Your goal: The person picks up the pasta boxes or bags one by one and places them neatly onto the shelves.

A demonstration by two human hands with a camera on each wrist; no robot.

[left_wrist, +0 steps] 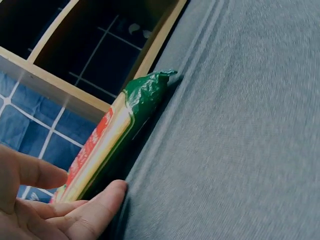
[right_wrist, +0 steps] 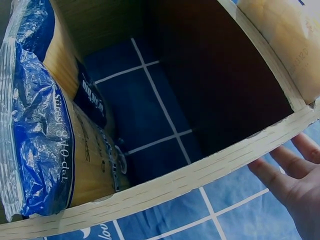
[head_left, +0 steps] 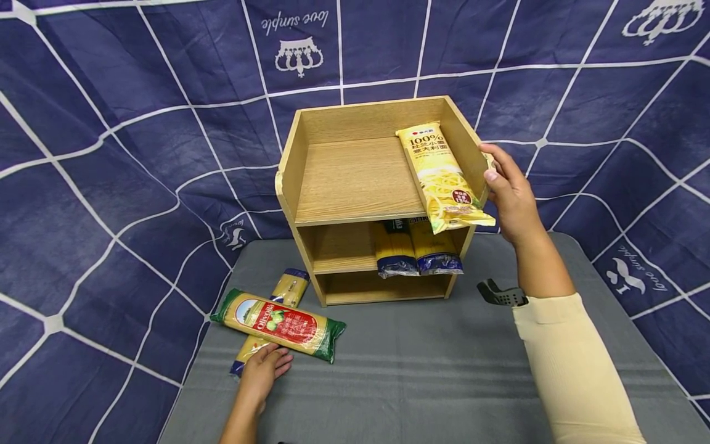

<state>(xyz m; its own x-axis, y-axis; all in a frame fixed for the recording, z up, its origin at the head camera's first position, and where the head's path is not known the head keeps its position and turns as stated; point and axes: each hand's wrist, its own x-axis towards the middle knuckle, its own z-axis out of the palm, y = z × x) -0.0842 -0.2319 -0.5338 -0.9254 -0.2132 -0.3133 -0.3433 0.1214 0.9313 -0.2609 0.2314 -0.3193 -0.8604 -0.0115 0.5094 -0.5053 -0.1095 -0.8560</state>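
Note:
My left hand [head_left: 263, 371] is at the lower edge of a green-ended Olivoilà pasta packet [head_left: 283, 325]. In the left wrist view, the thumb [left_wrist: 42, 172] is at its printed face and the other fingers are low beside it, fairly straight. That packet lies across a blue-ended pasta packet [head_left: 291, 287]. Over at the wooden shelf [head_left: 355, 179], my right hand [head_left: 513, 200] holds the front edge of the right side panel, fingers along its outside. A yellow pasta packet [head_left: 440, 176] lies on the top board beside that panel, its near end overhanging the front.
Two blue-ended pasta packets [head_left: 438, 262] lie side by side at the right of the middle compartment, ends sticking out. The shelf stands on a grey cloth [head_left: 399, 370]. Blue cloth with white lines [head_left: 377, 46] hangs behind and at both sides.

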